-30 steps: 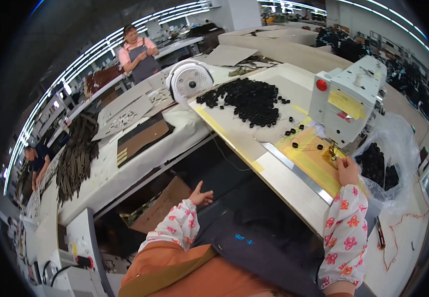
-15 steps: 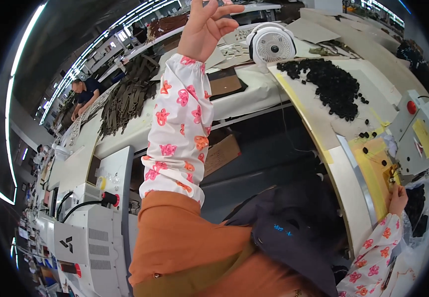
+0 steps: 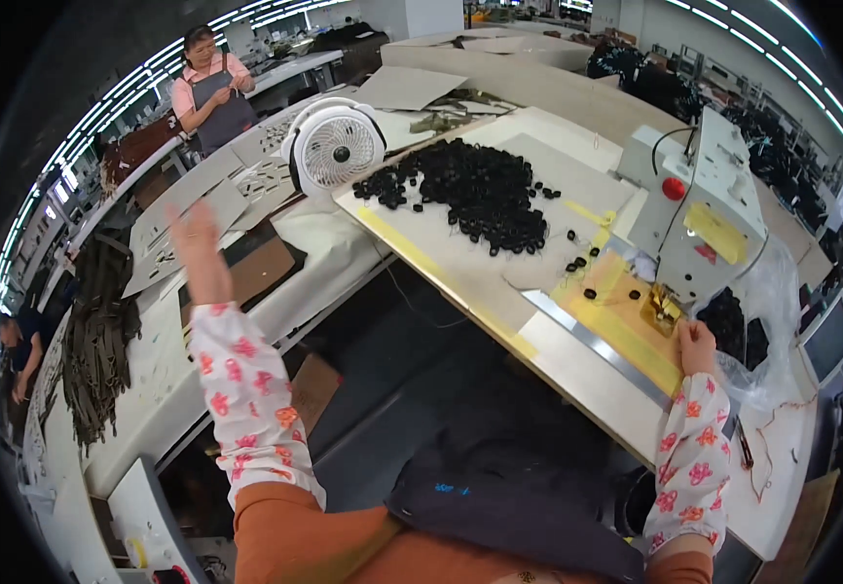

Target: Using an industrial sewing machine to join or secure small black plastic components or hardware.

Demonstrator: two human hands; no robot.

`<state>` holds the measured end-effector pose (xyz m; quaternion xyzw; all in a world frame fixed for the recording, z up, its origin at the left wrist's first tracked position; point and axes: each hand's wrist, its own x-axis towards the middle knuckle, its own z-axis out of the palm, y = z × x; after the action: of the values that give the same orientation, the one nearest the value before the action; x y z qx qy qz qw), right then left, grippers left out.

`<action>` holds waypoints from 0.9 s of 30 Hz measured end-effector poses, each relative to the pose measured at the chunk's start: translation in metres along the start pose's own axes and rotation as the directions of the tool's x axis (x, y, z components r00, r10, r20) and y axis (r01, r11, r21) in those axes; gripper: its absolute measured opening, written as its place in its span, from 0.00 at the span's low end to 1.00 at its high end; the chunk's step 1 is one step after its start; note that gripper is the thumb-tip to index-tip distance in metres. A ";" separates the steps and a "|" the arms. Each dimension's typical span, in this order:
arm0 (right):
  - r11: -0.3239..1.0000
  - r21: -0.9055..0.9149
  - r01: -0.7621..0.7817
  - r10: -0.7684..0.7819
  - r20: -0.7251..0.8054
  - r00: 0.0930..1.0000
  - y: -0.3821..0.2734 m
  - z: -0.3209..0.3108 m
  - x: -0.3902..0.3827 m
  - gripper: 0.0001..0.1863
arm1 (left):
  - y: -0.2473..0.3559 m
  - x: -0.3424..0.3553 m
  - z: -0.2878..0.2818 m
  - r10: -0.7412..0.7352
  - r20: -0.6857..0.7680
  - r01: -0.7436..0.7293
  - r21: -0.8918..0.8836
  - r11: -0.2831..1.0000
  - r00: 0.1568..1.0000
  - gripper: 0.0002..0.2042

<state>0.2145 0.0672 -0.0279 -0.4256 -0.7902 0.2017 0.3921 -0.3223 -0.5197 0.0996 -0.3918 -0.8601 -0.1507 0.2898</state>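
Head view: left hand (image 3: pixel 196 234), bare, motion-blurred, raised over the far side of the cloth-covered table near a flat brown rectangular panel (image 3: pixel 258 271); lowered from its high reach of half a second ago, fingers seemingly apart, nothing visible in them. Right hand (image 3: pixel 697 346), bare, fingers drawn together, still beside the small brass-coloured fitting (image 3: pixel 659 311) under the white boxy machine head (image 3: pixel 677 255); whether a piece is clamped there cannot be told. Apparent meaning for the work: only the right hand attends the machine. Small round black pieces: one large heap (image 3: pixel 485 200) on the pale tabletop (image 3: pixel 592 375), several loose ones between heap and fitting. Hard to make out: left fingertips, smeared; right fingertips' contact, too small; black contents of the clear plastic bag (image 3: pixel 770 302), partly veiled.
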 end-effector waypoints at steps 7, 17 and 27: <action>0.999 -0.038 0.011 -0.011 -0.021 1.000 0.010 0.014 -0.001 0.14 | 0.135 0.066 -0.048 -0.158 -0.849 -0.224 -0.305 0.926 0.504 0.33; 0.995 -0.091 -0.035 0.031 -0.049 0.998 -0.020 0.007 0.002 0.16 | 0.268 -0.014 0.133 0.036 -0.043 -0.056 -0.790 0.611 0.998 0.24; 0.997 0.074 -0.026 0.018 0.106 0.994 -0.063 0.013 -0.033 0.12 | 0.368 0.056 0.183 0.314 0.087 -0.211 -0.571 0.793 0.945 0.32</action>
<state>0.1824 0.0049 -0.0091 -0.4079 -0.7969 0.2577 0.3636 -0.1410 -0.1597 0.0023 -0.5865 -0.7383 -0.3163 0.1041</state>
